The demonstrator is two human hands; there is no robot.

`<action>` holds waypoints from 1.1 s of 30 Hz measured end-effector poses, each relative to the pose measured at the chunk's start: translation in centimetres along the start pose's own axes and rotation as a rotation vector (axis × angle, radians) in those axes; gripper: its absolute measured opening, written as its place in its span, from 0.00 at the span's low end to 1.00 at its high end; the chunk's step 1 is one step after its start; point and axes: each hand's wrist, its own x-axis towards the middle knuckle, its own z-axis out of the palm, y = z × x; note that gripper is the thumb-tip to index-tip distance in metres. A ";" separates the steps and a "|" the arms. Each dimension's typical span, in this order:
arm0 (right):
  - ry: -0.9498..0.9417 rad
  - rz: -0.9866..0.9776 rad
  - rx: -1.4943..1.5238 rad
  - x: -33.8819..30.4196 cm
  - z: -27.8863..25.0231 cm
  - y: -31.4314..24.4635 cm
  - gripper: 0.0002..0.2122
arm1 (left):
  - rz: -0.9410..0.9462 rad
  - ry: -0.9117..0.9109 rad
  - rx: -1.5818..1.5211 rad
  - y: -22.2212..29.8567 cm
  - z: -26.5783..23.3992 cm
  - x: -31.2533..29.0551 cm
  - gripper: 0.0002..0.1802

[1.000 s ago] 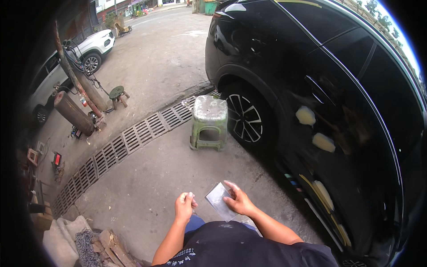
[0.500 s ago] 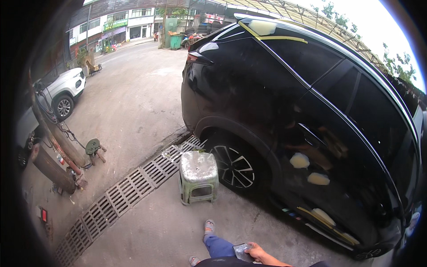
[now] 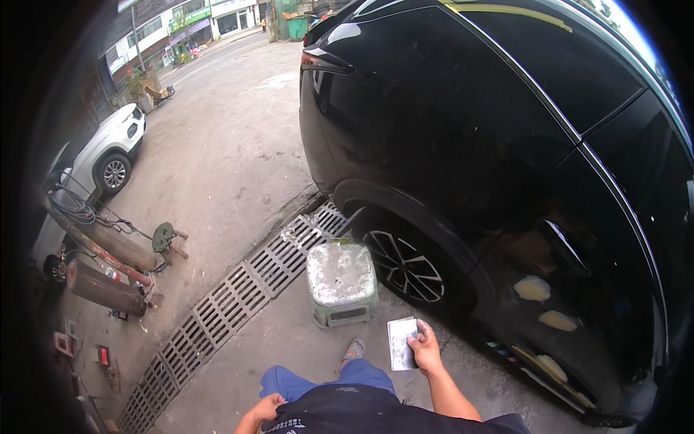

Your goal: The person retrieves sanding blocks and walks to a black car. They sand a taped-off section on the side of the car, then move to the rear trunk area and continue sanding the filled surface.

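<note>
My right hand [image 3: 427,344] holds a pale grey rectangular sheet [image 3: 402,343] by its right edge, out in front of me near the rear wheel [image 3: 405,265] of a black car [image 3: 491,145]. My left hand [image 3: 266,407] rests low at my left thigh, fingers curled, with nothing visible in it. Pale filler patches [image 3: 533,288] mark the car's lower door, to the right of my right hand. A paint-spattered green plastic stool [image 3: 341,281] stands just beyond the sheet. My foot in a sandal [image 3: 353,351] shows below it.
A metal drain grate [image 3: 231,304] runs diagonally across the concrete. Gas cylinders with hoses [image 3: 105,264] lie at the left, with a white car [image 3: 108,155] behind them. The street and shopfronts lie at the top left.
The view has risen and come closer to the car. My left hand has dropped from beside the sheet to my thigh, and my right hand alone now holds the sheet.
</note>
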 end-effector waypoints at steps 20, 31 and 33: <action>0.238 -0.515 0.281 11.9 1.5 -17.4 0.32 | 0.727 0.239 0.116 48.3 -16.9 9.5 0.15; 0.371 -1.434 -0.044 18.7 -2.2 -45.3 0.29 | 1.184 0.050 0.092 72.5 -15.2 26.4 0.08; 0.379 -1.564 -0.209 20.1 -2.6 -52.6 0.27 | 1.269 0.082 0.099 77.6 -14.0 27.2 0.07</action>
